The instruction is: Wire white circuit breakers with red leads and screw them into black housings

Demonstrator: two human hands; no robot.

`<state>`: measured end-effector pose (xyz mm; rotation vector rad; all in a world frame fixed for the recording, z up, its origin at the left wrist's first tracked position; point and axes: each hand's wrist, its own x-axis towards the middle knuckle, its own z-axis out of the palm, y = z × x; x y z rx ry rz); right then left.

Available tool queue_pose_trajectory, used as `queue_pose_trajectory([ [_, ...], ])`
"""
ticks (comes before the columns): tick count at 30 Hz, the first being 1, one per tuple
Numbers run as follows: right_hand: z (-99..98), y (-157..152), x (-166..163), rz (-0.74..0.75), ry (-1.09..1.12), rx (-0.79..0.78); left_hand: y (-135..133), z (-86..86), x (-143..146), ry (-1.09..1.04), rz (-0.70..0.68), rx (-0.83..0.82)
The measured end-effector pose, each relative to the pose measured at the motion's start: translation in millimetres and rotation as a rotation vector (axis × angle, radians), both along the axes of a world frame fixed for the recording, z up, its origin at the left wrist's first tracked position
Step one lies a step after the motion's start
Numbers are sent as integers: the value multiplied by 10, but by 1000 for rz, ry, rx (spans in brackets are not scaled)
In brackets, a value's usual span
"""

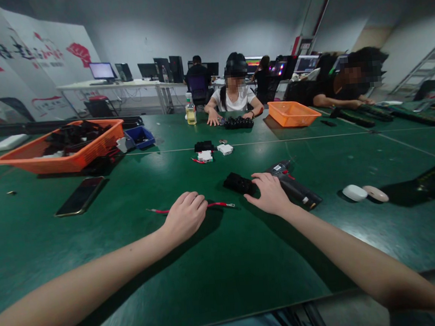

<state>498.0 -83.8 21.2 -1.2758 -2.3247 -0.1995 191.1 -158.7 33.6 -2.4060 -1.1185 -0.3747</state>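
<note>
The left hand curls closed on the red cable mid-length, leaving both ends free, while the loosely open right hand touches the worktop's black block, perhaps steadying it

Phone left of cable on table; basket behind phone; block right of cable, beyond it; drill right of block.
</note>
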Motion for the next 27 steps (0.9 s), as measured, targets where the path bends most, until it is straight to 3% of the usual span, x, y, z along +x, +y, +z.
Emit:
queue_pose_trajectory([
  [19,330,-242,-26,278,197,29,5,-15,-33,-9,-14,0],
  [27,419,-377,-9,309,175,0,1,-10,-41,14,-7,4],
])
